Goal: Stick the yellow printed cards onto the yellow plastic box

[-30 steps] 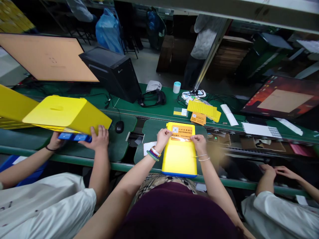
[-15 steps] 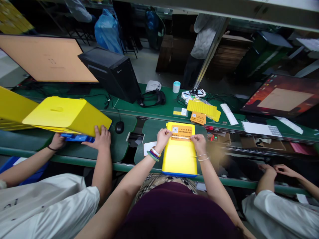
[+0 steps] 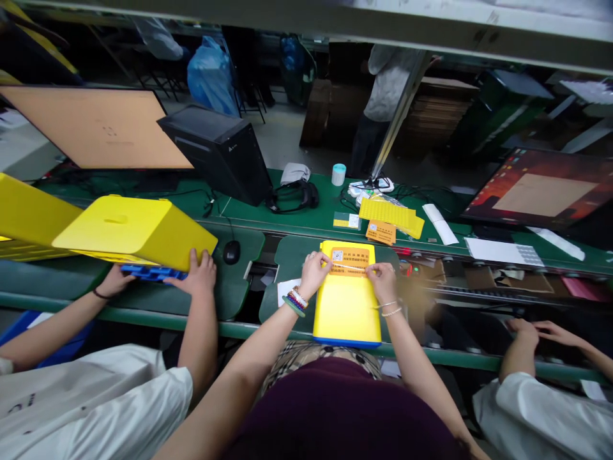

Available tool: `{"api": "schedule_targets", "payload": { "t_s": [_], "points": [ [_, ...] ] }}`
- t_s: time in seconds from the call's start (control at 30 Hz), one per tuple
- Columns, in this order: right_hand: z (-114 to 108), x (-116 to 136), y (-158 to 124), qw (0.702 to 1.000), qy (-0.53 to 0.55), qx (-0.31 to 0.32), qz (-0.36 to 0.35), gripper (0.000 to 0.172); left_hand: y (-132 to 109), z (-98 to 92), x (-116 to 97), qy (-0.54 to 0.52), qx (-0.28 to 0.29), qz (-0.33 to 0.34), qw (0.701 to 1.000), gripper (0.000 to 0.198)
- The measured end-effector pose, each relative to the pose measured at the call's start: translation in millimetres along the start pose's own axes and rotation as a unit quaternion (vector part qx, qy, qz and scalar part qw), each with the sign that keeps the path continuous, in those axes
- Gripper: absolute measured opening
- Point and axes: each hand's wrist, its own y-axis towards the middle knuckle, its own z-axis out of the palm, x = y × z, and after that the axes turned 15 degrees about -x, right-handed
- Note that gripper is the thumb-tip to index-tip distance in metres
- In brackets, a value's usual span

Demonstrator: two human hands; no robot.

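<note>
A yellow box with a blue base lies in front of me at the table's front edge. On its upper part is an orange label with a QR code and dark print. My left hand pinches the label's left edge between thumb and fingertips. Opposite it, my right hand is closed on the label's right edge. A pale line of glare runs across the label between my fingers. Whether its whole underside touches the box cannot be made out.
At left, a co-worker's hands hold a larger yellow box with blue parts beneath. Behind my box lie orange labels, yellow sheets and a headset. Another person's hands are at right.
The view has shifted slightly, so most things sit a little lower. Both my hands stay on the label's edges, and a bright glare line now crosses it.
</note>
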Motion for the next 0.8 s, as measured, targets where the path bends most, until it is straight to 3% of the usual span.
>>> {"api": "schedule_targets", "payload": {
  "t_s": [0.13, 0.2, 0.33, 0.43, 0.5, 0.57, 0.67, 0.8],
  "points": [
    [-7.1, -13.1, -8.3, 1.0, 0.014, -0.006, 0.027, 0.029, -3.4, -17.6, -3.4, 0.063, -0.004, 0.056, 0.996, 0.022],
    [-14.1, -23.6, -19.7, 0.999, 0.031, 0.001, 0.045, 0.031, -9.9, -16.2, -14.1, 0.08, 0.003, 0.113, 0.99, 0.034],
    [-30.9, -44.2, -52.2, 0.996, 0.046, 0.014, 0.078, 0.034, -26.2, 19.3, -54.0, 0.063, 0.092, 0.254, 0.961, 0.062],
    [-41.1, -55.1, -72.8, 0.994, 0.044, 0.026, 0.098, 0.036, -32.1, 51.5, -81.5, 0.055, 0.133, 0.296, 0.944, 0.069],
    [-44.8, -60.8, -80.3, 0.993, 0.043, 0.032, 0.107, 0.038, -31.8, 61.2, -88.1, 0.056, 0.136, 0.293, 0.945, 0.069],
    [-44.9, -65.0, -82.7, 0.992, 0.044, 0.038, 0.113, 0.038, -29.8, 58.8, -83.4, 0.064, 0.121, 0.263, 0.955, 0.071],
    [-36.4, -64.2, -80.5, 0.991, 0.052, 0.046, 0.113, 0.038, -25.8, 39.2, -61.2, 0.08, 0.071, 0.177, 0.978, 0.074],
    [-11.3, -43.0, -78.2, 0.992, 0.066, 0.055, 0.087, 0.046, -16.3, 5.3, -17.0, 0.052, 0.024, 0.059, 0.997, 0.07]
  ]
}}
